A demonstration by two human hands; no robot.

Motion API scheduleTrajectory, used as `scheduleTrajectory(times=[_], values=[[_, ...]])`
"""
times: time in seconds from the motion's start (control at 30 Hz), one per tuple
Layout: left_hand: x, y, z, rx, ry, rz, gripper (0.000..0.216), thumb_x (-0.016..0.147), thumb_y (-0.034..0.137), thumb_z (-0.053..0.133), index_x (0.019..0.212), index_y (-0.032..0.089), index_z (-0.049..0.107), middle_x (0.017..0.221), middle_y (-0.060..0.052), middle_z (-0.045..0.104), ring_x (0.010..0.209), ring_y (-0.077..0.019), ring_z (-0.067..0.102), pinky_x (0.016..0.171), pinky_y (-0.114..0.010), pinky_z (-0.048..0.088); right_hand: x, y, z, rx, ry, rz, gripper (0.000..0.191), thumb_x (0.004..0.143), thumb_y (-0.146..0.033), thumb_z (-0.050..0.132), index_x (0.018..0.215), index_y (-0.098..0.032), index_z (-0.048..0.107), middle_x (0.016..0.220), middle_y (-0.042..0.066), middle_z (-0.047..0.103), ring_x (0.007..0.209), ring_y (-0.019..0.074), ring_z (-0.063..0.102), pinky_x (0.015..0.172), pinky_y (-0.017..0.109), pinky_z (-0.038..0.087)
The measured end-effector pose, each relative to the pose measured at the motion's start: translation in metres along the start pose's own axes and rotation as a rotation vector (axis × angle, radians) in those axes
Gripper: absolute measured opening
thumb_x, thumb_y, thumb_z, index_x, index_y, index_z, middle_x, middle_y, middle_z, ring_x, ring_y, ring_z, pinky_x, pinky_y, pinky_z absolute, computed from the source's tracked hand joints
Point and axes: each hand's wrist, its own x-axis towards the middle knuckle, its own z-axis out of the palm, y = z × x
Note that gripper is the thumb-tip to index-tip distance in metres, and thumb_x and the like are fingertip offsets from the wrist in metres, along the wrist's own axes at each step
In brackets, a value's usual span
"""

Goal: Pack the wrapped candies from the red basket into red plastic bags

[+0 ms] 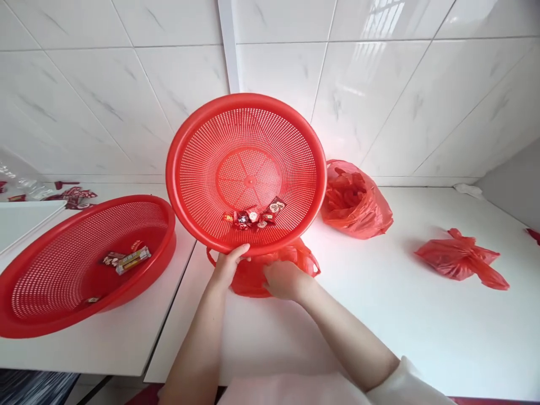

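Note:
A round red mesh basket is tilted up so that its inside faces me. Several small wrapped sweets have gathered at its lower side. My left hand grips the lower rim, thumb over the edge and other fingers hidden behind. Beneath the basket a red plastic bag lies on the table, one handle loop showing at each side. My right hand is closed on this bag just under the rim; its fingertips are partly hidden.
On the left a second red basket holds a few wrapped snacks. An open red bag sits near the tiled wall, and a knotted red bag lies at right. A white tray and loose wrapped items are far left.

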Motion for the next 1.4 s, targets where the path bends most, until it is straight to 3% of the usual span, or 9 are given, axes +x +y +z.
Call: scheduleTrajectory(times=[0.17, 0.27, 0.43, 0.53, 0.6, 0.87, 1.03, 1.2, 1.4], values=[[0.002, -0.007, 0.0, -0.033, 0.047, 0.023, 0.032, 0.067, 0.023, 0.077, 0.097, 0.018, 0.066, 0.093, -0.003, 0.068, 0.082, -0.0193, 0.065, 0.058, -0.027, 0.052, -0.008, 0.017, -0.004, -0.036, -0.001, 0.036, 0.026, 0.083, -0.016, 0.056, 0.06, -0.016, 0.068, 0.067, 0.016, 0.067, 0.065, 0.0301, 0.066, 0.056, 0.039, 0.048], [0.005, -0.012, 0.0, -0.021, 0.029, 0.003, 0.037, 0.069, 0.025, 0.075, 0.103, 0.018, 0.066, 0.102, -0.006, 0.069, 0.09, -0.0237, 0.066, 0.064, -0.032, 0.054, -0.02, 0.03, -0.017, 0.05, 0.146, -0.063, 0.028, 0.09, -0.021, 0.049, 0.069, -0.019, 0.068, 0.066, 0.009, 0.066, 0.062, 0.0232, 0.063, 0.056, 0.035, 0.047], [-0.001, -0.025, 0.013, 0.05, -0.025, 0.074, 0.049, 0.071, 0.024, 0.073, 0.119, 0.023, 0.062, 0.128, -0.008, 0.061, 0.12, -0.0287, 0.056, 0.094, -0.041, 0.05, -0.009, 0.034, -0.025, 0.325, 0.622, -0.232, 0.026, 0.097, -0.029, 0.041, 0.113, -0.021, 0.059, 0.105, 0.008, 0.067, 0.089, 0.0184, 0.065, 0.076, 0.032, 0.051], [-0.01, -0.033, 0.026, 0.034, -0.099, 0.052, 0.061, 0.074, 0.019, 0.07, 0.131, 0.03, 0.053, 0.139, -0.002, 0.053, 0.129, -0.026, 0.048, 0.1, -0.039, 0.047, 0.012, 0.036, -0.016, 0.323, 0.717, -0.289, 0.038, 0.098, -0.027, 0.039, 0.133, -0.016, 0.048, 0.135, 0.015, 0.052, 0.126, 0.0226, 0.05, 0.1, 0.039, 0.043], [-0.014, -0.037, 0.032, -0.019, -0.135, -0.035, 0.058, 0.075, 0.019, 0.067, 0.13, 0.03, 0.054, 0.133, -0.002, 0.058, 0.122, -0.0265, 0.054, 0.093, -0.039, 0.053, 0.02, 0.04, -0.011, 0.304, 0.681, -0.329, 0.041, 0.096, -0.019, 0.037, 0.135, -0.013, 0.047, 0.139, 0.017, 0.049, 0.134, 0.0229, 0.041, 0.107, 0.04, 0.038], [0.0, -0.029, 0.019, -0.142, -0.08, -0.144, 0.034, 0.07, 0.021, 0.07, 0.104, 0.019, 0.065, 0.103, -0.005, 0.069, 0.094, -0.0248, 0.066, 0.07, -0.037, 0.059, 0.004, 0.056, -0.021, 0.448, 0.492, -0.535, 0.047, 0.078, -0.002, 0.052, 0.119, -0.02, 0.063, 0.113, 0.006, 0.068, 0.104, 0.0174, 0.062, 0.092, 0.031, 0.048], [0.007, -0.019, 0.007, -0.135, -0.01, -0.049, 0.027, 0.069, 0.022, 0.072, 0.095, 0.017, 0.064, 0.103, -0.005, 0.067, 0.093, -0.024, 0.066, 0.067, -0.036, 0.06, 0.011, 0.065, -0.021, 0.88, 0.538, -0.304, 0.037, 0.087, -0.019, 0.054, 0.123, -0.022, 0.063, 0.11, 0.005, 0.07, 0.099, 0.0171, 0.065, 0.09, 0.032, 0.05], [0.006, -0.015, 0.008, -0.127, 0.015, -0.012, 0.03, 0.07, 0.023, 0.072, 0.099, 0.017, 0.063, 0.098, -0.005, 0.067, 0.093, -0.0238, 0.065, 0.065, -0.035, 0.06, 0.008, 0.076, -0.026, 1.27, 0.357, -0.345, 0.045, 0.081, -0.027, 0.064, 0.124, -0.012, 0.061, 0.095, 0.007, 0.073, 0.084, 0.0161, 0.067, 0.082, 0.033, 0.053], [0.006, -0.013, 0.01, -0.11, 0.001, -0.007, 0.024, 0.071, 0.023, 0.07, 0.094, 0.017, 0.066, 0.092, -0.004, 0.068, 0.091, -0.0232, 0.065, 0.067, -0.035, 0.059, -0.013, 0.081, -0.038, 1.014, 0.294, -0.322, 0.031, 0.081, -0.028, 0.063, 0.109, -0.016, 0.07, 0.099, 0.005, 0.073, 0.089, 0.0173, 0.066, 0.084, 0.032, 0.052]])
